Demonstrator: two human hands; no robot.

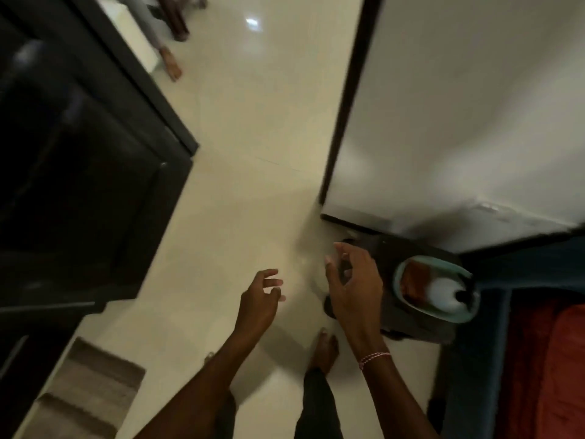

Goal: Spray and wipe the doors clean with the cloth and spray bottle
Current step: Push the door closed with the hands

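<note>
Over the pale glossy floor [253,122], both of the person's arms reach forward and down, and neither hand has hold of anything. The left hand [258,297] hangs above bare tile with its fingers loosely spread and its palm turned down, empty. The right hand [354,280] is further forward and to the right, fingers splayed and curled a little, also empty, with a pink and white thread band [373,358] around its wrist. That right hand hovers over the near edge of a dark stool [421,327] that stands on the floor against the foot of the white wall [459,122]. On the stool sits a pale teal tub [402,274], and in it stands the spray bottle [443,294], white-bodied with a black trigger head pointing right. Beside the bottle in the tub lies something reddish brown, probably the cloth [413,280], though the blur makes that hard to confirm. The hand and the tub are close but apart. To the left rises a dark panelled door [79,169], seen at a steep angle. Below the arms a bare foot [324,348] rests on the tile, a striped grey mat [85,394] lies at lower left, and a red fabric edge [544,359] fills the lower right corner.
</note>
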